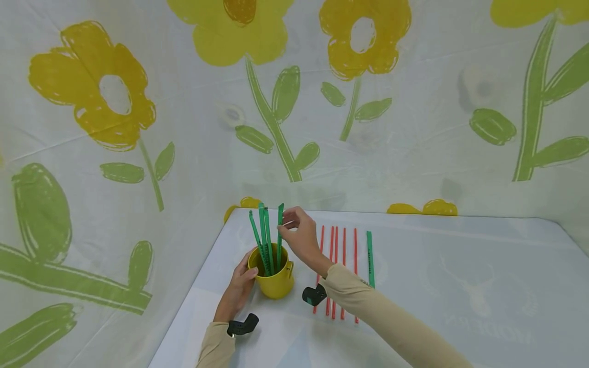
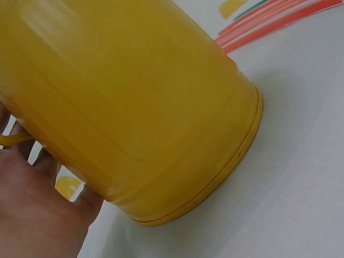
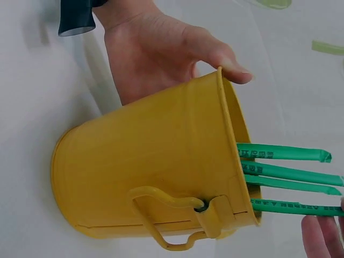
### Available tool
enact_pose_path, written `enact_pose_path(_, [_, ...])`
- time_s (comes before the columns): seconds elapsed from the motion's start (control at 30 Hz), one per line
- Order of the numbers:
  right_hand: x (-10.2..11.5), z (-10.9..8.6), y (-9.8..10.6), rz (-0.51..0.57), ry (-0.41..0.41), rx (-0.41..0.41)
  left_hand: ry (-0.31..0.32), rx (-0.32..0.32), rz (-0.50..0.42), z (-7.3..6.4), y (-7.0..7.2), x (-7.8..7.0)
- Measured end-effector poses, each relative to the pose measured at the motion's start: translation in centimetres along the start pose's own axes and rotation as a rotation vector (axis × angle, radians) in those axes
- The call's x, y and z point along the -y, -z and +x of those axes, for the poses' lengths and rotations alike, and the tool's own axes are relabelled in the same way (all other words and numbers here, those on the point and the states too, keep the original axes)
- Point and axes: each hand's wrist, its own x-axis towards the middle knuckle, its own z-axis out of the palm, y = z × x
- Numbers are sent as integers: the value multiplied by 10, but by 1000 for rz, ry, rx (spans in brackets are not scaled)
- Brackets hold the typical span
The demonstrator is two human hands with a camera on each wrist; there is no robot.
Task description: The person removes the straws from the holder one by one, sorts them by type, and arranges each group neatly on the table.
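Note:
A yellow metal pail (image 1: 277, 287) stands upright on the table with several green paper-wrapped straws (image 3: 285, 152) leaning inside it. My left hand (image 1: 241, 283) grips the pail from its left side, the thumb (image 3: 236, 72) at the rim. Above the pail, my right hand (image 1: 300, 235) pinches the upper part of one green wrapped straw (image 1: 279, 240), whose lower end is inside the pail. In the right wrist view only the fingertips (image 3: 317, 236) of that hand show. The straws' bottom ends are hidden by the pail's wall.
Several red straws (image 1: 344, 255) lie side by side on the white table (image 1: 442, 306), right of the pail and partly behind my right forearm. Another green wrapped straw (image 1: 370, 255) lies beyond them. A flower-printed curtain (image 1: 202, 128) hangs behind and to the left.

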Motion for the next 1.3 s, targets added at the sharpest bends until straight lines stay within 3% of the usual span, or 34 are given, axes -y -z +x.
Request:
enact_pose_path(0.43, [13,4,12,153,48,-34,8,-5,-11,-1,-2,-1])
enact_pose_path(0.7, [56,-2,30,192,31,-32,-46,19,-23,0,-2,0])
enact_pose_path(0.83, [60,1,36,231,41,-36,-51,11,-40,0,-1,2])
enact_pose_path(1.1, [66,5,48,260,72,-50,-45,47,-59,-5,-10,-15])
enact_pose_path(1.3, [59,10,53,297,75,-78,-40,46,-57,-6,-10,-16])
